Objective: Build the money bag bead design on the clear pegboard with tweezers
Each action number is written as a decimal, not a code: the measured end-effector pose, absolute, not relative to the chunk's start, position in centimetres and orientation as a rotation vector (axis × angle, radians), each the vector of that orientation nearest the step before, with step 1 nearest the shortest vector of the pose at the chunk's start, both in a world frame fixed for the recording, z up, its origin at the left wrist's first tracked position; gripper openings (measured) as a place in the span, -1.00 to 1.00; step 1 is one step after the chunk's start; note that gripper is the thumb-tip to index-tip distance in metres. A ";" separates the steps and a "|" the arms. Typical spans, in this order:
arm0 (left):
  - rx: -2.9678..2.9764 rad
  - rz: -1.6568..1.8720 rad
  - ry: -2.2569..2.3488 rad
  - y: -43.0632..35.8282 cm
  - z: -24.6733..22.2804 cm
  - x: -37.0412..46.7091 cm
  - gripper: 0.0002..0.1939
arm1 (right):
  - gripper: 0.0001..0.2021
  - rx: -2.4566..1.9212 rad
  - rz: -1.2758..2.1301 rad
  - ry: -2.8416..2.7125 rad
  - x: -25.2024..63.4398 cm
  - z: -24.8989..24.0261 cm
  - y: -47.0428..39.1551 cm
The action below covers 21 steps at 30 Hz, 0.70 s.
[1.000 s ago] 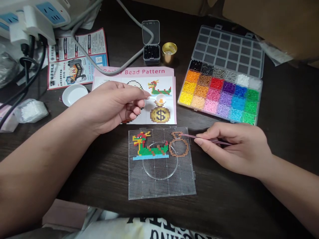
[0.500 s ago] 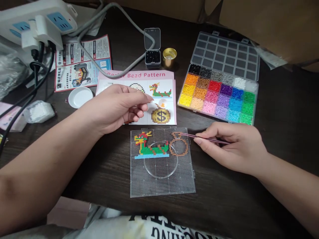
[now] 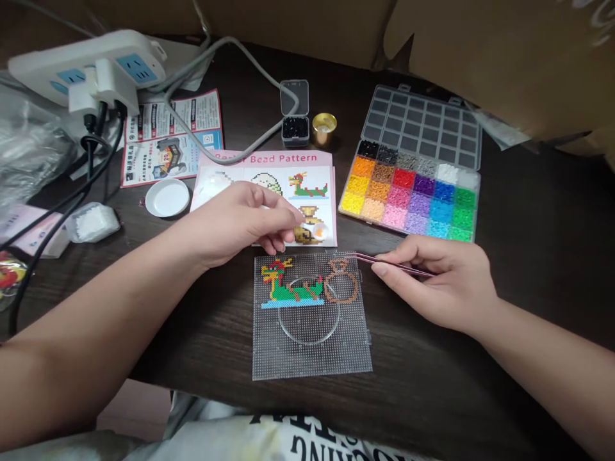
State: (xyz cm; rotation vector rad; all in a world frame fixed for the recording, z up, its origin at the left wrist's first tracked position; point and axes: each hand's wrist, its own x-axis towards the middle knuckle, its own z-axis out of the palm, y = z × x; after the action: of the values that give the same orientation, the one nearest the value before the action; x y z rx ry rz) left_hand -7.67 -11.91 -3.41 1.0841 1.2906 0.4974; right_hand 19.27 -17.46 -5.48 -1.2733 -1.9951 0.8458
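Observation:
My left hand [image 3: 254,218] is closed on a small white spoon [image 3: 321,232], held over the pattern sheet [image 3: 329,168]. A few orange-yellow beads lie in the spoon's bowl. In my right hand [image 3: 439,275] are pink tweezers [image 3: 377,259], pinched between thumb and fingers. Their tips point left, over the top right edge of the clear pegboard [image 3: 312,362]. On that board sits a dragon boat of green, red, yellow and blue fuse beads [image 3: 300,291]. Beside it is a brown bead outline [image 3: 342,301] of a tied bag. Whether the tips grip a bead is too small to tell.
A compartment case of coloured beads [image 3: 408,192] lies open at back right. Behind the sheet stand a small box of black beads [image 3: 295,128] and a gold cup [image 3: 325,129]. To the left are a white lid [image 3: 167,197], a leaflet [image 3: 173,141] and a power strip [image 3: 139,67].
The camera view has shifted slightly. My left hand and the spoon have come a little lower and to the right, nearer the board. The tweezers stay by the board's top right corner.

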 end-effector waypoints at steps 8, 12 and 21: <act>1.203 0.399 1.283 -12.3 -2.7 -7.2 -0.83 | -0.91 -1.200 0.757 -1.973 18.6 -5.2 -17.4; 1.170 0.463 1.328 -12.1 -3.3 -7.6 -0.87 | -0.86 -1.251 0.849 -2.017 19.5 -5.1 -17.7; 1.185 0.433 1.318 -12.2 -3.4 -7.6 -0.83 | -0.87 -1.272 0.916 -2.057 19.6 -5.4 -17.6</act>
State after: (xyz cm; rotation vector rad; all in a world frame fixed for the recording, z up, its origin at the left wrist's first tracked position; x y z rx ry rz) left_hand -7.64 -12.16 -3.42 1.1851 1.3184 0.4328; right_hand 19.57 -17.61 -5.40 -1.2720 -2.0570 0.9158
